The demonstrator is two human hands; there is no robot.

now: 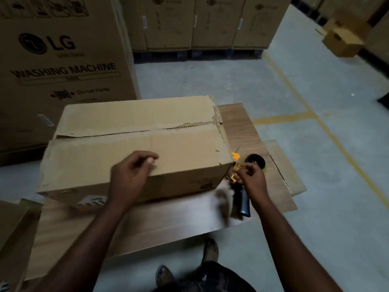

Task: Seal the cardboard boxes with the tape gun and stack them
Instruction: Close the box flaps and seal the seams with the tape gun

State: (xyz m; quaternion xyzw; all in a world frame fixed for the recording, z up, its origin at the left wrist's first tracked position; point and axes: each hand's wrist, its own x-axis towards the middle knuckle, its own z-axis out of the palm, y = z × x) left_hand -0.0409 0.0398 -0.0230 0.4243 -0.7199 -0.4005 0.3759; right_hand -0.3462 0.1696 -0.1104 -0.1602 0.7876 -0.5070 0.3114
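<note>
A closed cardboard box (134,131) lies on a wooden board (147,224) on the floor, its top flaps meeting along a ragged middle seam. My left hand (131,175) hovers over the box's near top edge with fingers loosely curled, and I see nothing in it. The tape gun (242,186) lies on the board at the box's right corner, with orange parts, a black roll and a dark handle pointing toward me. My right hand (251,178) pinches the front of the tape gun. A blurred pale streak beside the handle is unclear.
A tall washing machine carton (59,66) stands at the back left, and a row of large cartons (197,22) on pallets lines the far side. A small open box (343,39) sits at the far right. Another carton edge (10,228) is near left. My feet are below the board.
</note>
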